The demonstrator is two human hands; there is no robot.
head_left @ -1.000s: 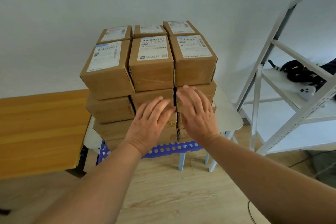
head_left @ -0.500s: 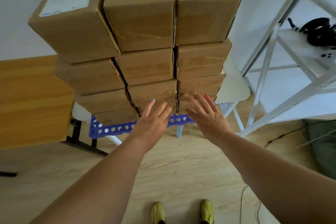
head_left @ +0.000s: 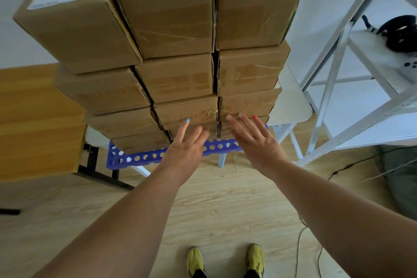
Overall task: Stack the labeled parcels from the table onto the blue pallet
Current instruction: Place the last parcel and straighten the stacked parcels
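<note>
A tall stack of brown cardboard parcels [head_left: 173, 79] with white labels on top stands on the blue perforated pallet [head_left: 140, 158], three columns wide and several layers high. My left hand [head_left: 187, 146] reaches to the lowest parcels of the middle column, fingers straight and spread, fingertips touching the cardboard front. My right hand [head_left: 255, 140] lies flat with straight fingers against the lower parcels of the right column. Neither hand grips anything.
A wooden table [head_left: 33, 119] stands at the left. A white folding table [head_left: 291, 106] sits behind the stack at the right. A white metal shelf rack [head_left: 352, 74] with black gear stands at the right. My yellow shoes [head_left: 225, 259] are on the wooden floor.
The view has moved closer and lower to the stack. Both hands slid down from the middle layers to the lowest parcels above the pallet.
</note>
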